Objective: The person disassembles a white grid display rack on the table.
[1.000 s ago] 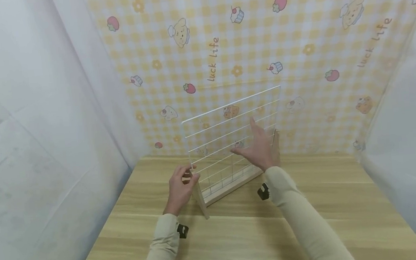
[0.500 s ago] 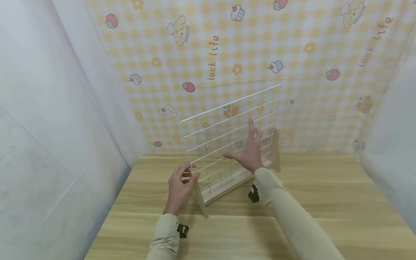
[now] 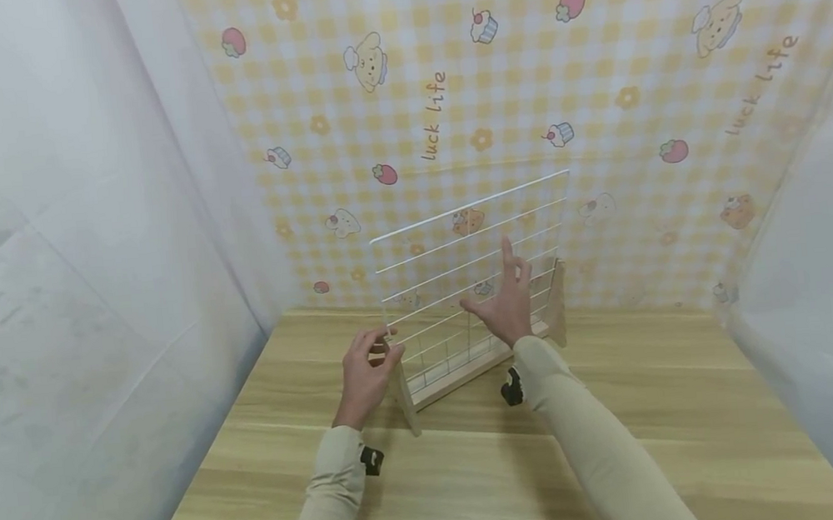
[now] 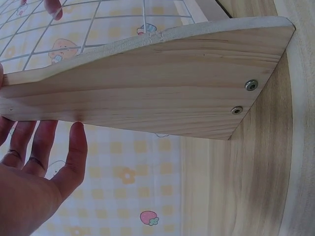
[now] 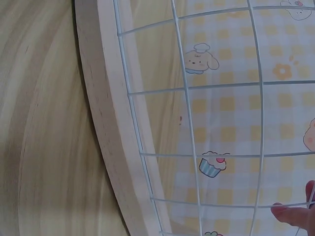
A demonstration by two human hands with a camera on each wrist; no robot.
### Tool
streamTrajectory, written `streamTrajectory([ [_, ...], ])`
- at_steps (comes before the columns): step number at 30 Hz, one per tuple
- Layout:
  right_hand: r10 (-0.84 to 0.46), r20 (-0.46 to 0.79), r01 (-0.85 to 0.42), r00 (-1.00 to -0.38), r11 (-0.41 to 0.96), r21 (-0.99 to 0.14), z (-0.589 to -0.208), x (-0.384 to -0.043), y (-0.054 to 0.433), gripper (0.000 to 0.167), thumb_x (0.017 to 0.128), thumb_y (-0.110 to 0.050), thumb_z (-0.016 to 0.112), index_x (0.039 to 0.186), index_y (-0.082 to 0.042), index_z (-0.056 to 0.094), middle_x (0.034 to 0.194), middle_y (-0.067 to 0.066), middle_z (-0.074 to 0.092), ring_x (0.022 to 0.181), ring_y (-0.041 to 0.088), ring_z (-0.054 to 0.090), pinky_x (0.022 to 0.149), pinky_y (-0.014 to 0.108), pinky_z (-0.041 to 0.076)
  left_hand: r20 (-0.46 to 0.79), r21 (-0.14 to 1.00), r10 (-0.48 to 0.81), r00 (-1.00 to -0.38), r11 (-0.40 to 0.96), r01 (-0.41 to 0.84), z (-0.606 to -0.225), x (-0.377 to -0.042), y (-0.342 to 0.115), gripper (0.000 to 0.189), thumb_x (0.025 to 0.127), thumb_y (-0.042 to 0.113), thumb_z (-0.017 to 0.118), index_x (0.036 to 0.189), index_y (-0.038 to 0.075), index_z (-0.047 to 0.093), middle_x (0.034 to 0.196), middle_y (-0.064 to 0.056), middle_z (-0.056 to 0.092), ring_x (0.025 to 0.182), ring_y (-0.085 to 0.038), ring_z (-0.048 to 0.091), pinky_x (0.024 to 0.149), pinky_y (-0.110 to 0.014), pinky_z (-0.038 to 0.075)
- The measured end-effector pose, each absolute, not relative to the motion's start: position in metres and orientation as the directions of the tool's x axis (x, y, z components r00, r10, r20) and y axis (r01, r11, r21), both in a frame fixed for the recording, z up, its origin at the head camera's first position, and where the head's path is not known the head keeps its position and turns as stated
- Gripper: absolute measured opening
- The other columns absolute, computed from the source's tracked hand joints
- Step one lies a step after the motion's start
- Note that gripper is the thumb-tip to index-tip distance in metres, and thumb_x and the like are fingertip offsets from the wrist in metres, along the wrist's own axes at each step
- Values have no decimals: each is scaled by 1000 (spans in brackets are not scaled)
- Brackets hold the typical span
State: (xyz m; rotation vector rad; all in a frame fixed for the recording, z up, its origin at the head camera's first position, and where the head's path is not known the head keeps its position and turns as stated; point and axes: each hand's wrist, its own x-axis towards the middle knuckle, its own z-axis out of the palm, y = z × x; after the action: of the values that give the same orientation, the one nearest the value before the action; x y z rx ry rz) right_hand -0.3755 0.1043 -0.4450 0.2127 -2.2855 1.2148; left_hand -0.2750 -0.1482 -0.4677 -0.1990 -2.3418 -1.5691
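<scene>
A white wire grid rack stands upright in a wooden base on the table. My left hand holds the upper end of its near-left wooden side panel, fingers along one edge and the thumb at the other. Two metal bolts show low on that panel. My right hand is in front of the grid, thumb and index finger spread apart and the other fingers bent. In the right wrist view the thumb tip lies close to a wire; whether it touches cannot be told. Most of that hand is out of that view.
The rack's wooden bottom rail runs along the wood-grain table. The far-right side panel stands near a yellow checked cloth at the back. White sheets hang at the left and right.
My right hand has moved left across the grid, away from the right side panel, mostly in the first half second. The left hand stays on its panel. The head view shifts slightly.
</scene>
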Motion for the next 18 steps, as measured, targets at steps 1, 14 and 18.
streamTrajectory([
  [1, 110, 528, -375, -842, 585, -719, -445, -376, 105, 127, 66, -30, 95, 162, -28, 11, 151, 26, 27, 125, 46, 48, 98, 62, 53, 330, 877, -59, -942, 389, 283, -468, -275, -148, 32, 95, 26, 71, 124, 14, 66, 109, -9, 58, 106, -28, 61, 92, -43, 60],
  [14, 117, 562, -398, -819, 590, -703, -428, -377, 105, 125, 64, -26, 96, 161, -21, 18, 150, 26, 32, 131, 45, 44, 108, 60, 46, 331, 879, -64, -941, 385, 283, -469, -274, -147, 35, 95, 29, 70, 125, 13, 66, 111, -9, 58, 108, -29, 61, 93, -46, 59],
  [18, 111, 599, -436, -793, 583, -685, -418, -377, 104, 124, 64, -26, 96, 161, -19, 18, 148, 28, 33, 125, 43, 47, 101, 59, 51, 332, 881, -67, -941, 380, 284, -469, -274, -148, 38, 95, 28, 70, 127, 9, 64, 110, -10, 58, 108, -30, 61, 93, -47, 59],
])
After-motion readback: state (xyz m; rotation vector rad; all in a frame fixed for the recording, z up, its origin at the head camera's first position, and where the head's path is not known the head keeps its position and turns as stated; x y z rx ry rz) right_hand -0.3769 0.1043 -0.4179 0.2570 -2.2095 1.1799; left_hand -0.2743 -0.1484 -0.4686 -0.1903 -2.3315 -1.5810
